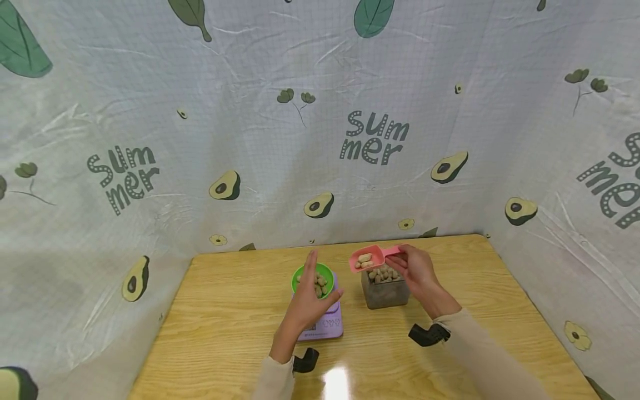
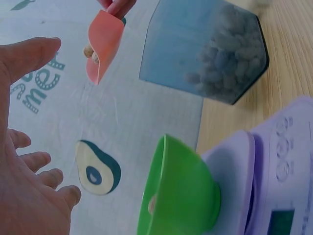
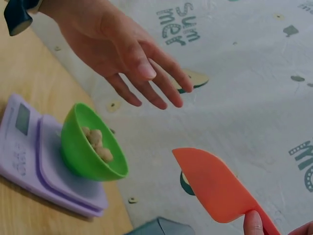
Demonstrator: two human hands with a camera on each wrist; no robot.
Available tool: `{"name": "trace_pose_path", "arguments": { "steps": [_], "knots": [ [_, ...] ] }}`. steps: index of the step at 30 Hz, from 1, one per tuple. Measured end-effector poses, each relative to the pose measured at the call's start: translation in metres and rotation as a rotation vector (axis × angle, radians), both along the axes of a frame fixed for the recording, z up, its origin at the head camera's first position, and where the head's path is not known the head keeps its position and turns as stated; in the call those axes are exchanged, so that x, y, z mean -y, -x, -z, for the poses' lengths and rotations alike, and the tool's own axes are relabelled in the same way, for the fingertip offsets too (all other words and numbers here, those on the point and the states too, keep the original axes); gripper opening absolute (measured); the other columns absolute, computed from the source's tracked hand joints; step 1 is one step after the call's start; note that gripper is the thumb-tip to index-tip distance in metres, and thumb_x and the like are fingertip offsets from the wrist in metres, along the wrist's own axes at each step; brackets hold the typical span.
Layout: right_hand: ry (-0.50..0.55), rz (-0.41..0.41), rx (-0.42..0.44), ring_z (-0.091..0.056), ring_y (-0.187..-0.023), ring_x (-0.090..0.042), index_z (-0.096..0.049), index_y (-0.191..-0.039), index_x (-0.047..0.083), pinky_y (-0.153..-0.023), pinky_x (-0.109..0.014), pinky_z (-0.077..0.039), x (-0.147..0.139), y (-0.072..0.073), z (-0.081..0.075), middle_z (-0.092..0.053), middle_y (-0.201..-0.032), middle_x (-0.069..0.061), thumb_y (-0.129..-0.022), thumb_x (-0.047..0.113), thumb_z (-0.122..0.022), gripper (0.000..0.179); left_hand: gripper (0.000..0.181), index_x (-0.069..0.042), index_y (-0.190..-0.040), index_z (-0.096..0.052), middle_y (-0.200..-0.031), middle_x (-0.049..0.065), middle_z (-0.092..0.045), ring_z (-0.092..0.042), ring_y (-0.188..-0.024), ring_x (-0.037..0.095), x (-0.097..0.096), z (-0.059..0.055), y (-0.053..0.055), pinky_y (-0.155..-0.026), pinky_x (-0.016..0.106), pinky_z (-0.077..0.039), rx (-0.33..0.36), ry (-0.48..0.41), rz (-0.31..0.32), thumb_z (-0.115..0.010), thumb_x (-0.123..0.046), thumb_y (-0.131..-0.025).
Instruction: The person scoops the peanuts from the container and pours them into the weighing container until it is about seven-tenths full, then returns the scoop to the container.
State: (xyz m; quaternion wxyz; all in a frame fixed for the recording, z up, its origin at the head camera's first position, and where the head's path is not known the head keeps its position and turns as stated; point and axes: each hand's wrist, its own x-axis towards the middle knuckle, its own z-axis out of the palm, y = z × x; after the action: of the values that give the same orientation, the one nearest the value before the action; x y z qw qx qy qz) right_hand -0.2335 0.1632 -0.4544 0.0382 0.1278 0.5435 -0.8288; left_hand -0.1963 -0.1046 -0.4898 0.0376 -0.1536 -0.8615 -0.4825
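My right hand [image 1: 417,272] pinches the handle of a pink scoop [image 1: 374,253] that carries several unshelled peanuts [image 1: 365,258]. The scoop hangs in the air, overlapping the back of a grey clear-sided box [image 1: 387,295] of peanuts in the head view. To the left, my left hand [image 1: 306,303] hovers by a green bowl [image 1: 326,269], its fingers spread and holding nothing. Peanuts [image 3: 98,144] lie inside the bowl, which sits on a purple kitchen scale [image 1: 325,328]. Part of the bowl and the scale's display are covered by the left hand in the head view.
Everything stands on a wooden table [image 1: 225,311]. A pale curtain [image 1: 270,155] printed with avocados, leaves and lettering hangs behind the table and along both sides. Each wrist wears a black strap, such as the right strap [image 1: 430,334].
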Motion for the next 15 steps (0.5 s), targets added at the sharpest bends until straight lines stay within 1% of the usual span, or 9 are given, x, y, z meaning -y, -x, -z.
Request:
{"name": "trace_pose_path", "arguments": {
  "steps": [2,7,11,13,15],
  "knots": [
    [0.009,-0.004,-0.003,-0.071,-0.076,-0.009,-0.048,-0.116,0.000,-0.083,-0.026,-0.058,0.008,0.001,0.001,-0.064,-0.082,-0.002,-0.106,0.016,-0.038,0.022,0.103,-0.035,-0.158,-0.002,-0.167,0.000,-0.006,-0.014,-0.152,0.033,0.007,0.002,-0.001,-0.116,0.062,-0.024,0.004,0.002,-0.025,-0.074,-0.042,-0.085],
    [0.001,-0.022,-0.008,-0.070,-0.077,-0.010,-0.046,-0.117,0.000,-0.084,-0.027,-0.058,0.028,0.005,0.005,-0.062,-0.085,-0.003,-0.106,0.016,-0.037,0.022,0.103,-0.036,-0.158,-0.004,-0.167,0.001,-0.008,-0.020,-0.150,0.038,0.023,0.012,-0.002,-0.114,0.064,-0.026,0.005,0.008,-0.085,-0.075,-0.040,-0.084],
    [-0.044,-0.019,-0.014,-0.070,-0.077,-0.011,-0.049,-0.116,-0.004,-0.084,-0.028,-0.058,0.043,0.009,0.007,-0.062,-0.085,-0.005,-0.106,0.015,-0.039,0.023,0.104,-0.029,-0.159,-0.004,-0.167,0.005,-0.007,-0.016,-0.151,0.039,0.034,0.019,-0.002,-0.115,0.063,-0.024,0.013,0.018,-0.103,-0.075,-0.041,-0.084],
    [-0.062,-0.017,-0.018,-0.070,-0.077,-0.012,-0.051,-0.114,-0.006,-0.082,-0.028,-0.059,0.051,0.011,0.008,-0.063,-0.085,-0.005,-0.105,0.014,-0.039,0.024,0.106,-0.025,-0.160,-0.004,-0.167,0.007,-0.006,-0.014,-0.152,0.038,0.039,0.023,-0.002,-0.116,0.062,-0.024,0.019,0.040,-0.112,-0.075,-0.041,-0.083],
    [-0.074,-0.008,-0.022,-0.070,-0.076,-0.011,-0.051,-0.111,-0.005,-0.079,-0.027,-0.059,0.058,0.013,0.010,-0.063,-0.085,-0.006,-0.105,0.013,-0.039,0.022,0.107,-0.021,-0.160,-0.004,-0.167,0.010,-0.006,-0.013,-0.152,0.039,0.043,0.027,-0.001,-0.116,0.062,-0.024,0.020,0.052,-0.114,-0.075,-0.041,-0.083]
  ]
}}
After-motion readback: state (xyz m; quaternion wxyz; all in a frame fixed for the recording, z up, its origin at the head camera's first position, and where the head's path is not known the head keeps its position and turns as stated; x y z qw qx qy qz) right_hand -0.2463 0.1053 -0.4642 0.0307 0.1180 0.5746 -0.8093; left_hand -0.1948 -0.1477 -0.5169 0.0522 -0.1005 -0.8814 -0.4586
